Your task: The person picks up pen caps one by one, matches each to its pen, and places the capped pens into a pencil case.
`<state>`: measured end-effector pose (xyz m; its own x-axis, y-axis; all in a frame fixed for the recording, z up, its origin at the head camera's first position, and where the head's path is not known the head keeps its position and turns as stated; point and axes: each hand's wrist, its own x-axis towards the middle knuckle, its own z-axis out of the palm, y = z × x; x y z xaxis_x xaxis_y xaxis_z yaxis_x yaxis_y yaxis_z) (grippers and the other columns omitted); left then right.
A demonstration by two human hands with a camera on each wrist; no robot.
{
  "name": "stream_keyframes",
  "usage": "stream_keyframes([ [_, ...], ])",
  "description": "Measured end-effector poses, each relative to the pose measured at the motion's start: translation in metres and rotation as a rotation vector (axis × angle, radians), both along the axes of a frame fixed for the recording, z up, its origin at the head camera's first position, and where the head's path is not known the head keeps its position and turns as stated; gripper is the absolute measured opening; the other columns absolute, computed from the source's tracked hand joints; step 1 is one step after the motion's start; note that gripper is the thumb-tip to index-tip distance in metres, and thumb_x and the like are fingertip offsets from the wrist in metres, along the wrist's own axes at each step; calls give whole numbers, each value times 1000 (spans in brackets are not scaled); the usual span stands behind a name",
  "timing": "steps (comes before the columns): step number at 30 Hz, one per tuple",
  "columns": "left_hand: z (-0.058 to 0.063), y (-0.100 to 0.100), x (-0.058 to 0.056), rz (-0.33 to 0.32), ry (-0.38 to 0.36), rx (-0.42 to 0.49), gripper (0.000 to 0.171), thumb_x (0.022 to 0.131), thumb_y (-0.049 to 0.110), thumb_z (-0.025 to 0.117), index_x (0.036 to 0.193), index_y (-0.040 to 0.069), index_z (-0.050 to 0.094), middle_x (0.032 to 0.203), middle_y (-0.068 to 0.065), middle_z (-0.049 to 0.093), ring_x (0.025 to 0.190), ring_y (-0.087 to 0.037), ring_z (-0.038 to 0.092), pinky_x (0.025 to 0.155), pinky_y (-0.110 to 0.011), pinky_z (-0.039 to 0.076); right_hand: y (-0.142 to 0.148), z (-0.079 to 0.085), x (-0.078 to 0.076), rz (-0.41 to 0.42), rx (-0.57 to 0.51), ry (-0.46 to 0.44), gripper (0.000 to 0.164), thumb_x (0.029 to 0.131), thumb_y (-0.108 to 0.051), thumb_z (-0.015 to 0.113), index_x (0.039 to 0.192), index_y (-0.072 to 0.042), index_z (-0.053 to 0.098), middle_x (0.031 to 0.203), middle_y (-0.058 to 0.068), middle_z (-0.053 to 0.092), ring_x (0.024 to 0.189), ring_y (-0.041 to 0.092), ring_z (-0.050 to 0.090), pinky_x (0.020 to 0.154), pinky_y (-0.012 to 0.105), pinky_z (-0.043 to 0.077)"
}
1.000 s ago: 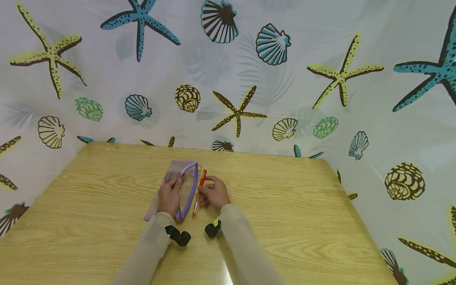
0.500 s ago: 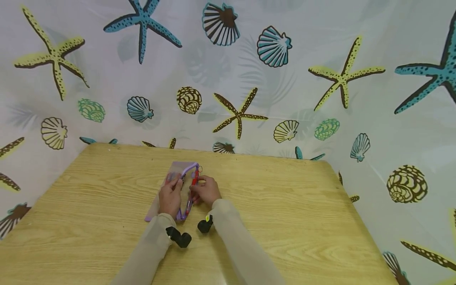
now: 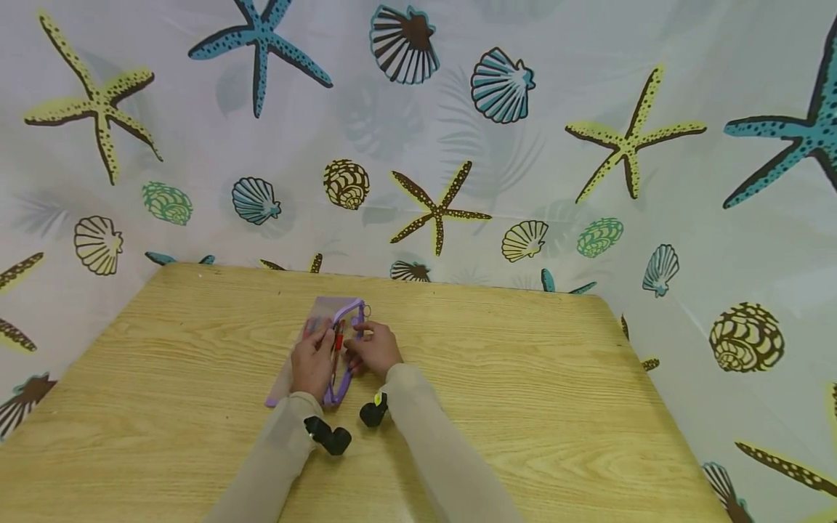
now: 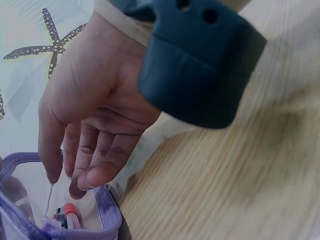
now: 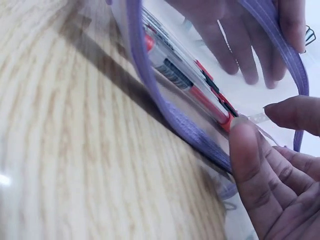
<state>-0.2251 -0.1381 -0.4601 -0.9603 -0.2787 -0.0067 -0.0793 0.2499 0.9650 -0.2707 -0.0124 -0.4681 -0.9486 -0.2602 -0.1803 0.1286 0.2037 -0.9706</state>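
Observation:
A translucent zip pouch with purple edging (image 3: pixel 340 311) lies with its mouth spread. My left hand (image 3: pixel 312 363) pinches the far edge of the opening; in the right wrist view, its fingers (image 5: pixel 240 47) show behind the clear plastic and its thumb (image 5: pixel 292 22) is over the zipper edge. A red pen (image 5: pixel 177 77) lies inside the mouth, beside other slim red and black items (image 5: pixel 215 87). My right hand (image 3: pixel 374 350) is at the near side of the opening, thumb tip at the pen's red end. Its index finger stands apart from the thumb.
The pouch rests on a wood-grain table (image 3: pixel 523 378). A small metal ring (image 3: pixel 368 311) hangs at the zipper's far end. A curtain (image 3: pixel 418 145) printed with starfish and shells encloses the back and sides. A black wrist camera (image 3: pixel 330 436) sits on each sleeve.
My right hand has moved left, bringing the red pen from beside the pouch into its mouth. Its finger and thumb have parted from the pen's barrel. My left hand stays on the pouch.

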Motion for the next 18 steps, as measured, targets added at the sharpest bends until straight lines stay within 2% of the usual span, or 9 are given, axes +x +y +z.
stream_keyframes([
  [2, 0, 1, 0, 2, 2, 5, 43, 103, 26, 46, 140, 3, 50, 142, -11, 49, 130, -26, 45, 100, -41, 42, 1, 0, 0, -1, -9, 7, 40, 91, -6, 64, 128, 3, 54, 80, 16, 71, 45, 13, 58, 45, 31, 54],
  [8, -1, 1, 1, 3, 3, -13, 44, 103, 27, 46, 140, 4, 49, 142, -11, 49, 135, -25, 39, 106, -40, 37, 3, -3, -2, -6, -30, 14, 36, 90, -7, 64, 125, 1, 57, 78, 14, 70, 45, 14, 57, 43, 30, 52],
  [13, -2, 1, 0, 2, -2, -34, 44, 104, 28, 45, 140, 5, 49, 144, -6, 48, 140, -24, 33, 111, -40, 31, 7, -5, 0, 0, -33, 37, 33, 91, -7, 64, 123, 1, 58, 80, 18, 71, 45, 13, 57, 44, 30, 53],
  [18, -2, 2, 1, -2, -8, -31, 44, 104, 28, 44, 140, 4, 49, 145, -4, 47, 137, -24, 37, 111, -39, 32, 12, -4, 3, 3, -74, 18, 30, 92, -5, 62, 121, 5, 59, 85, 23, 70, 47, 14, 58, 46, 27, 53],
])
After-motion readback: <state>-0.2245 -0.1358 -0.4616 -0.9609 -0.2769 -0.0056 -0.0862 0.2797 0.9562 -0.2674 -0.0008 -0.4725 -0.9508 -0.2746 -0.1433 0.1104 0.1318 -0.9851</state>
